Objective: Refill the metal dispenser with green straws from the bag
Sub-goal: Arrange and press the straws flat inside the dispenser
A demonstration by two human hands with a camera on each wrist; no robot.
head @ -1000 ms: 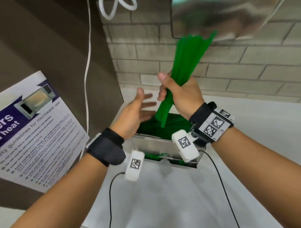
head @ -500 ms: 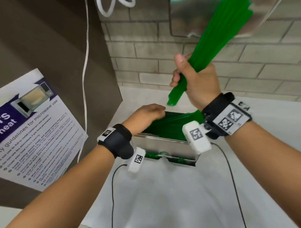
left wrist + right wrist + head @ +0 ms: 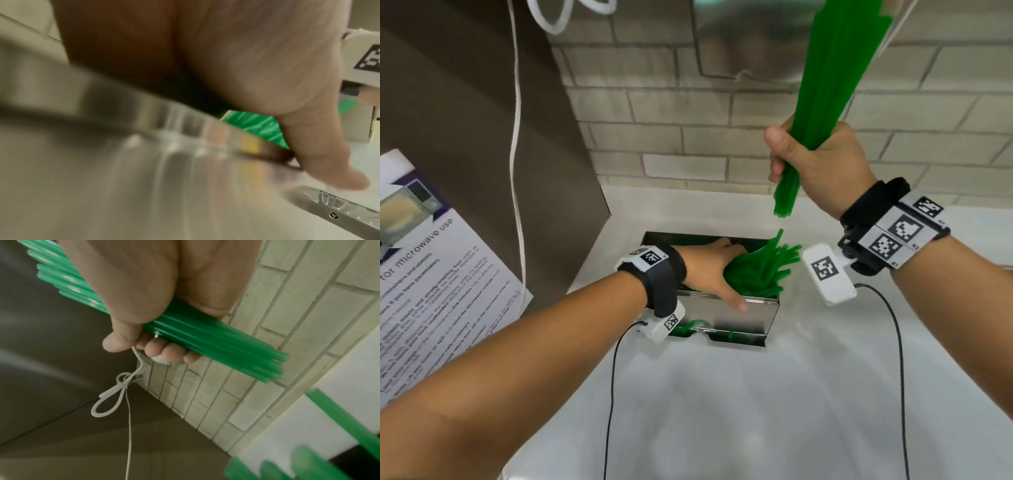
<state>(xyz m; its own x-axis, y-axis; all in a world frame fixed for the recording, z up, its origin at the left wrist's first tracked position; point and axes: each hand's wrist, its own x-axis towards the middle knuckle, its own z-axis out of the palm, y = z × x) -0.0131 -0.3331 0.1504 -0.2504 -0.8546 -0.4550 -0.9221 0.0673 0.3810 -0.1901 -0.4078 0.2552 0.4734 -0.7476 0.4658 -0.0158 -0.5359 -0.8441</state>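
Observation:
The open-topped metal dispenser [image 3: 739,318] stands on the white counter against the wall. Green straws [image 3: 760,274] lie inside it, their right ends tipped up over the rim. My left hand [image 3: 705,270] reaches into the box on their left ends, its thumb [image 3: 320,154] lying straight along the front rim [image 3: 185,123]. The straws hide its fingers. My right hand [image 3: 822,164] is raised above and right of the dispenser and grips a thick bundle of green straws [image 3: 835,68] that fans upward. The right wrist view shows the fingers [image 3: 164,352] curled round this bundle [image 3: 205,334].
A brick wall [image 3: 688,137] runs behind the counter [image 3: 722,411], and a shiny metal fixture [image 3: 750,41] is mounted on it. A brown panel [image 3: 465,102] with a hanging white cord [image 3: 517,137] closes the left side. A microwave-use poster [image 3: 431,291] leans at the left.
My right hand has lifted the bundle up and to the right, away from the dispenser. My left hand has dropped from open above the box into it, and the straws' right ends have tipped up.

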